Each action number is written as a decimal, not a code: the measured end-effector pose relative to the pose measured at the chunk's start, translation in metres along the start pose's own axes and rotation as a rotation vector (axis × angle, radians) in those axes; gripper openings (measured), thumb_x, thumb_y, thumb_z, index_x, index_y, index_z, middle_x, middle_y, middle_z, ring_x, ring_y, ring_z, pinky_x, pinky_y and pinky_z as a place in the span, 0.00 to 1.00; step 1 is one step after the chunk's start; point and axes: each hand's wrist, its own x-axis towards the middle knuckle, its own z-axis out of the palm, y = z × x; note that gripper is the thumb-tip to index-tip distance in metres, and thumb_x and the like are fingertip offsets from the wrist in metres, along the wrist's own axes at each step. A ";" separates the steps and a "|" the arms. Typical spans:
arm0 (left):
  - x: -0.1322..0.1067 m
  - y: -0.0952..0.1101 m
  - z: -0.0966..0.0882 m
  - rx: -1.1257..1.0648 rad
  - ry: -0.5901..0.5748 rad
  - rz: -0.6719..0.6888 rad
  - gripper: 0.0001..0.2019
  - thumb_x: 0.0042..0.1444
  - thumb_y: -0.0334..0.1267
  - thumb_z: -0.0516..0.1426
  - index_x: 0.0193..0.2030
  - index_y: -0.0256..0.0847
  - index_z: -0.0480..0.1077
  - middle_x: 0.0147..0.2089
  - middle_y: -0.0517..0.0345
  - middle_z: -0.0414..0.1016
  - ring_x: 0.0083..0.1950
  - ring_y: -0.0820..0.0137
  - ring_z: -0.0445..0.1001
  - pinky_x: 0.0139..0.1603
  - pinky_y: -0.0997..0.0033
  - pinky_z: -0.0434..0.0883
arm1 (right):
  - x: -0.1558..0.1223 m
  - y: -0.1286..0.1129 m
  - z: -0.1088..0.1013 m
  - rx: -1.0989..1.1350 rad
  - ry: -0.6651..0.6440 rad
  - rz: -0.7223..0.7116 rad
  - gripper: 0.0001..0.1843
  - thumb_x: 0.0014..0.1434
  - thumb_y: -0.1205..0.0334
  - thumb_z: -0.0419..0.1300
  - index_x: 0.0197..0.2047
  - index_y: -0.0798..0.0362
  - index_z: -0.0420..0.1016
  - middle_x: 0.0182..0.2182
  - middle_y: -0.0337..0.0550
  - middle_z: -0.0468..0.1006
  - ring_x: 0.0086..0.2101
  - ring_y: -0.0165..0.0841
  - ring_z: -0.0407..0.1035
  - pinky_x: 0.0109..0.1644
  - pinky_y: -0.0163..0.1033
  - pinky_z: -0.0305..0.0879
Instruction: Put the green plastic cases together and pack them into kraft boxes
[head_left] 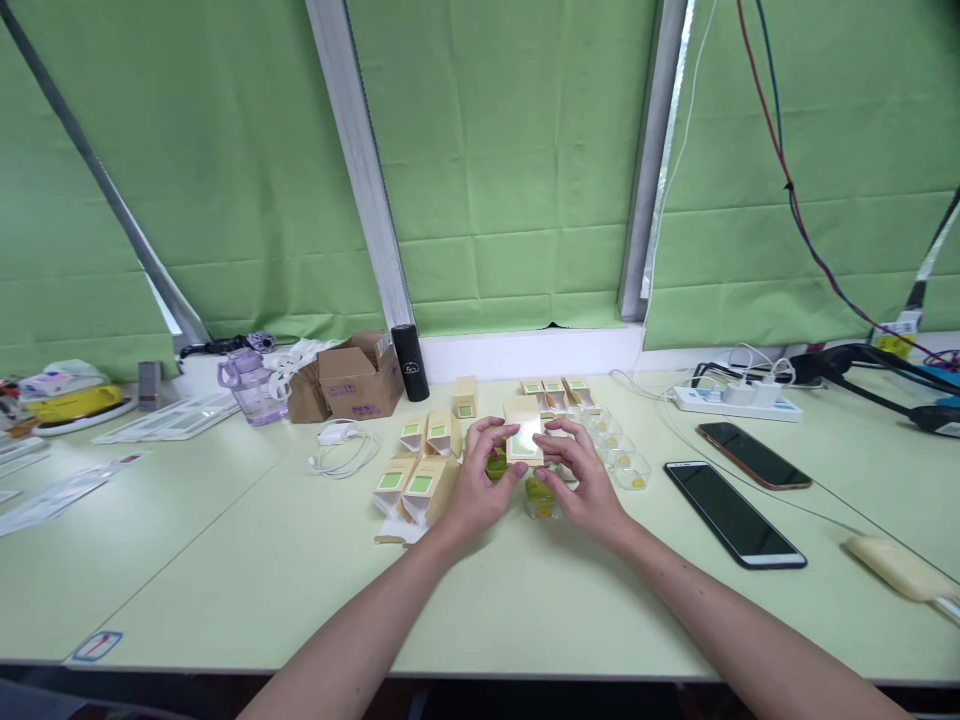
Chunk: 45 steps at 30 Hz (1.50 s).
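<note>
Open cartons lie left of the fingers. Left hand and right hand pinch a small carton between fingertips at opposite edges, which steadies it upright above a green jar. Clear jars sit right of the fingers.

Power strip, cardboard box, purple bottle

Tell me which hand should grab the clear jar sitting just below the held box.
Right, probably: the right hand sits right beside the jar, while the left hand could hold the box alone.
</note>
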 end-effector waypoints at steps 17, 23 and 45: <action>-0.002 0.000 -0.001 0.013 -0.015 0.018 0.20 0.70 0.47 0.63 0.66 0.52 0.72 0.68 0.47 0.61 0.63 0.60 0.72 0.62 0.58 0.74 | 0.000 0.002 0.002 0.026 0.018 0.022 0.15 0.73 0.56 0.63 0.61 0.40 0.79 0.62 0.51 0.66 0.62 0.45 0.72 0.59 0.53 0.83; -0.003 0.001 0.000 0.029 -0.008 -0.020 0.18 0.70 0.46 0.63 0.64 0.52 0.73 0.68 0.47 0.61 0.60 0.62 0.73 0.59 0.59 0.75 | 0.001 0.002 0.002 0.029 0.027 0.027 0.14 0.74 0.55 0.62 0.59 0.41 0.80 0.60 0.51 0.67 0.62 0.46 0.72 0.58 0.53 0.83; -0.002 -0.001 -0.002 0.045 -0.022 0.026 0.24 0.68 0.46 0.65 0.68 0.53 0.69 0.71 0.46 0.60 0.76 0.53 0.63 0.73 0.49 0.69 | 0.002 0.002 0.001 0.042 -0.017 0.093 0.19 0.73 0.49 0.63 0.64 0.40 0.78 0.67 0.52 0.63 0.68 0.47 0.67 0.68 0.56 0.76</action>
